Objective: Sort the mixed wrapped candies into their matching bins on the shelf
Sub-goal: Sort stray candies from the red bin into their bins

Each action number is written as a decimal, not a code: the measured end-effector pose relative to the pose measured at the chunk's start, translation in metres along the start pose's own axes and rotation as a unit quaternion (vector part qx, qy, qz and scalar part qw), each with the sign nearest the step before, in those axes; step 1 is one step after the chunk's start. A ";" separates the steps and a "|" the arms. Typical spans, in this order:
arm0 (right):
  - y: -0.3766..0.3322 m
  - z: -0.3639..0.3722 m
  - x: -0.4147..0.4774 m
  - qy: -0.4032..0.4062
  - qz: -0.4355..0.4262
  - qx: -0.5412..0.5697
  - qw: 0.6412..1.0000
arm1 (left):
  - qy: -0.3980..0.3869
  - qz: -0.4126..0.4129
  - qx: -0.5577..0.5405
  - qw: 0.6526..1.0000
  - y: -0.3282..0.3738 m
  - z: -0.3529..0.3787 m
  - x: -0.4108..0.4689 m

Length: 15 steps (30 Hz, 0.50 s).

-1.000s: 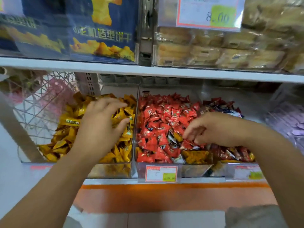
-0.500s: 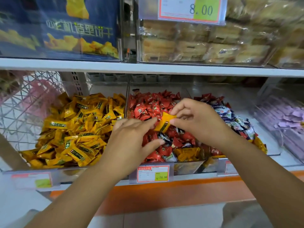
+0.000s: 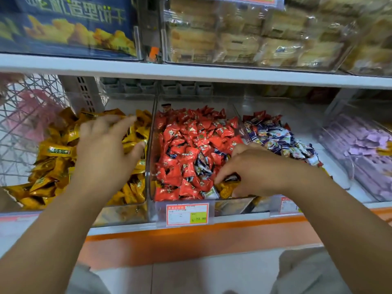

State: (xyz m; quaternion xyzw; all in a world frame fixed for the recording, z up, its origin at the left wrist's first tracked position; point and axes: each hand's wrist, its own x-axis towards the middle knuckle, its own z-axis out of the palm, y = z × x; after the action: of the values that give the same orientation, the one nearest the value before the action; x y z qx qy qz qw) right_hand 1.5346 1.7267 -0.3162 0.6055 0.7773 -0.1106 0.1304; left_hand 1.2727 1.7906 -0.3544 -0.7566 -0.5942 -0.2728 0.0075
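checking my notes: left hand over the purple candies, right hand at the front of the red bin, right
No. The head view shows the left hand over the yellow candies, not purple; the right hand is at the front of the red bin.

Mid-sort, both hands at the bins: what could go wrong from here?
The right hand digs at yellow strays packed against red candies; it may lift a red one too.
Blue-white strays deeper in the red bin could be missed.
The left hand is blurred over the yellow bin; a candy released there may bounce out.
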 end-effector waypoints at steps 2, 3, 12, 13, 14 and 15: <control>0.000 0.003 0.002 0.008 -0.001 -0.006 1.000 | -0.004 0.072 -0.061 0.996 0.020 0.001 -0.007; 0.000 0.005 0.003 0.012 -0.009 -0.006 1.000 | -0.005 0.114 -0.085 0.990 0.030 0.000 -0.011; 0.009 0.007 0.005 0.155 -0.057 0.206 0.965 | -0.095 0.227 -0.074 0.966 0.065 0.018 -0.036; 0.008 0.008 0.007 0.173 -0.059 0.236 0.954 | -0.090 0.213 -0.070 0.970 0.068 0.018 -0.034; 0.006 0.010 0.008 0.187 -0.064 0.260 0.945 | -0.079 0.203 -0.067 0.974 0.069 0.018 -0.033; 0.003 0.011 0.010 0.195 -0.072 0.281 0.937 | -0.069 0.193 -0.072 0.976 0.070 0.018 -0.032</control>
State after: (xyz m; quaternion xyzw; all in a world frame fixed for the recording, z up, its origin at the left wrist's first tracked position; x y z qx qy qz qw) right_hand 1.5362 1.7331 -0.3299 0.5699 0.7660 -0.2131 -0.2075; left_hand 1.3384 1.7482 -0.3615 -0.8725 -0.4151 -0.2552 -0.0351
